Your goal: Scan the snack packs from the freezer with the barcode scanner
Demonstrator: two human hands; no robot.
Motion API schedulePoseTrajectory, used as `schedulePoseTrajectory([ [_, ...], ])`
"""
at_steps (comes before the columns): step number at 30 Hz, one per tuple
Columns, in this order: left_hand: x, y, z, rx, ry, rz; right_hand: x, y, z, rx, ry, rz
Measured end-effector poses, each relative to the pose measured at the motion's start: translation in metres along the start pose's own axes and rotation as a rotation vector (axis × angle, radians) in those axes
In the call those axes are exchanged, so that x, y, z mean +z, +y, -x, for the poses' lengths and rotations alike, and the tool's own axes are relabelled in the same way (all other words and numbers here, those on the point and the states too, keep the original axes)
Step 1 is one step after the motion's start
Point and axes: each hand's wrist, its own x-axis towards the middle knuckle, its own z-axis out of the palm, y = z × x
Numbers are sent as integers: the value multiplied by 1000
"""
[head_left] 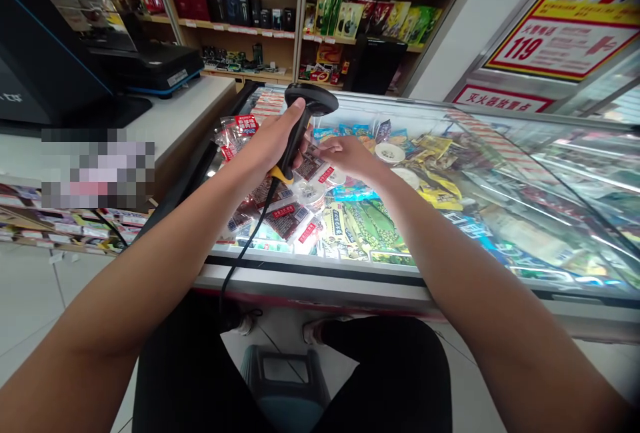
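My left hand [273, 143] grips the barcode scanner [305, 120] by its stiff, light handle; my right hand [345, 156] pinches a thin, slippery snack packet [313, 166] at its edge.

Head camera – looking forward and down, close over the freezer case [320, 273].

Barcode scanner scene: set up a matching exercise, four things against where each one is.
Things:
1. barcode scanner
2. right hand
3. printer
4. red and yellow sign

Places:
A. top right, above the freezer
B. on the white counter, left
C. in the grip of the left hand
D. over the snack packets, beside the scanner

Pairs: 1-C, 2-D, 3-B, 4-A
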Motion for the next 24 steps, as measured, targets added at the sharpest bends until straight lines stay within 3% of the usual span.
schedulePoseTrajectory([
  [4,1,3,4,-31,-17,42,-15,2,6,309,165,-349],
  [6,2,3,6,-45,-27,48,-19,2,8,362,250,-466],
  [12,3,-1,6,-116,-69,50,-23,-2,10,337,373,-524],
  [18,1,-2,5,-133,-140,45,-23,-6,12,346,387,-463],
  [24,5,2,9,-176,-122,58,-24,-3,9,316,405,-401],
])
